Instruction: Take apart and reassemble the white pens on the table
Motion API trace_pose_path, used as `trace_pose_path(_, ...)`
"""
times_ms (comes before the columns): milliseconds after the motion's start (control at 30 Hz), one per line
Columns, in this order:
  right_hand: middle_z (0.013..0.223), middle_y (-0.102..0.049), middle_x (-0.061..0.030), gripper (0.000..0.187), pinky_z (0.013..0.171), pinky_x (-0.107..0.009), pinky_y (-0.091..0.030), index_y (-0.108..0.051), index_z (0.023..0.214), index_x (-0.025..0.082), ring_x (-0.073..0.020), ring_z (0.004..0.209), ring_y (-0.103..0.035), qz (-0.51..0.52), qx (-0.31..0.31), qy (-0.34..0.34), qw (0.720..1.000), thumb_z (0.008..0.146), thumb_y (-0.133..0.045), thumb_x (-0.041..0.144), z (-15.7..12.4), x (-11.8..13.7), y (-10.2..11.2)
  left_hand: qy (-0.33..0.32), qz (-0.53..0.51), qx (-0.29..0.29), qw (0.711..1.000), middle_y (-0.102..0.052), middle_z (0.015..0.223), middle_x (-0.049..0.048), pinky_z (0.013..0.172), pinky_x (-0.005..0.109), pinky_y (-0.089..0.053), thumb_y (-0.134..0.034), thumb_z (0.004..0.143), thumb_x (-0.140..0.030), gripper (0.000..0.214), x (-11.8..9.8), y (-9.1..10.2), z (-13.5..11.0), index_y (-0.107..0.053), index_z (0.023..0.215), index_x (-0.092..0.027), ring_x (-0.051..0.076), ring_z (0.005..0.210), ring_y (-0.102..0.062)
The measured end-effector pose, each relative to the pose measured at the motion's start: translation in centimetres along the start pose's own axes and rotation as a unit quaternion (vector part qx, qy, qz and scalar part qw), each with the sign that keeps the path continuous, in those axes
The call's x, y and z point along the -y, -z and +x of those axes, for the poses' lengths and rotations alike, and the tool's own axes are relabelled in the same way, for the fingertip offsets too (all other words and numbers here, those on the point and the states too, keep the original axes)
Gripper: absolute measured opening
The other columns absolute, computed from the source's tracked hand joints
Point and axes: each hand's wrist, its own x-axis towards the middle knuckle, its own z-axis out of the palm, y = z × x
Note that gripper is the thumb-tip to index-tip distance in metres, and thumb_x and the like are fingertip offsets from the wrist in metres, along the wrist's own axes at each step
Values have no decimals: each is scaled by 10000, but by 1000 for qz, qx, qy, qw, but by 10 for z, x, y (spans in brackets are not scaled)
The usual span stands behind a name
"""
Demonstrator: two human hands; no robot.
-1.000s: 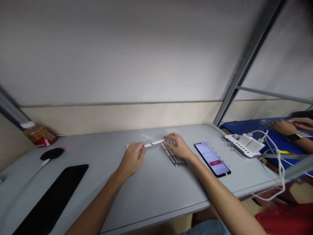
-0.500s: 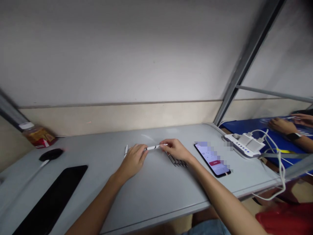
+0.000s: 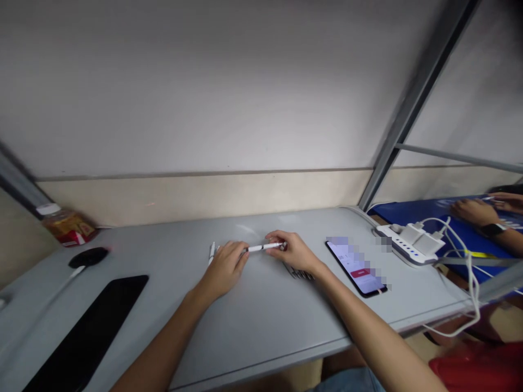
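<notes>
My left hand (image 3: pixel 224 268) and my right hand (image 3: pixel 295 253) both pinch one white pen (image 3: pixel 263 247), held level just above the grey table (image 3: pixel 253 321). The left fingers close on its left end, the right fingers on its right end. Under my right hand lies a row of several grey pens (image 3: pixel 300 272), mostly hidden. A separate white pen part (image 3: pixel 211 252) lies on the table just left of my left hand.
A phone (image 3: pixel 356 267) with a lit screen lies right of my right hand. A white power strip (image 3: pixel 411 243) with chargers and cables sits at the table's right end. A black pad (image 3: pixel 87 326), a black mouse (image 3: pixel 87 256) and a jar (image 3: pixel 65 224) are on the left. Another person's hands (image 3: pixel 478 209) rest on a blue surface far right.
My right hand left the row of grey pens and took the right end of the white pen. Both hands now hold it slightly nearer to me.
</notes>
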Motion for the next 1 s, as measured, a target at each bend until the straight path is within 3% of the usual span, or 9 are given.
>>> trace_pose_path(100, 799, -672, -25, 188, 643, -245, -406, -693, 922, 177, -134, 700, -560, -27, 21, 9, 999, 870, -550, 287, -1, 0, 0, -4, -3, 1, 1000, -604, 917, 49, 811, 350, -408, -340, 952, -334, 253, -1, 0, 0, -559, 989, -213, 211, 896, -532)
trace_pose_path(200, 846, -673, -34, 121, 670, -252, -410, -691, 904, 189, -143, 740, -570, -72, -5, 41, 997, 827, -599, 199, -1, -2, 0, -8, 6, 5, 1000, -606, 921, 52, 807, 345, -408, -337, 955, -333, 263, -2, -2, 0, -566, 984, -206, 208, 894, -536)
trace_pose_path(500, 885, -647, -49, 179, 778, -292, -415, -652, 904, 202, -183, 866, -555, -169, -27, 108, 979, 815, -562, 76, -1, -9, 1, 6, -40, -8, 999, -667, 918, 22, 797, 322, -431, -376, 947, -319, 264, -1, 2, 0, -620, 1010, -239, 183, 869, -584)
trace_pose_path(667, 917, -664, -67, 201, 773, -294, -419, -677, 968, 202, -191, 865, -584, -218, -27, 81, 972, 836, -560, 105, -1, -14, 9, -10, -52, -13, 998, -676, 1103, -6, 892, 338, -423, -374, 945, -267, 323, 3, 5, 0, -598, 1173, -310, 174, 991, -584)
trace_pose_path(867, 989, -684, -71, 225, 788, -287, -426, -706, 1000, 223, -182, 861, -637, -269, -42, 18, 962, 870, -537, 154, 1, -23, 20, 34, -36, -16, 999, -685, 999, 31, 862, 366, -439, -343, 948, -297, 313, 12, 3, 2, -616, 1096, -255, 201, 936, -601)
trace_pose_path(1000, 989, -687, -66, 234, 794, -290, -426, -704, 1035, 237, -186, 868, -638, -257, -35, 39, 965, 881, -538, 176, 1, -25, 20, 29, -27, -15, 999, -679, 988, 32, 843, 352, -434, -340, 947, -293, 297, 12, 2, 2, -604, 1076, -252, 202, 926, -597)
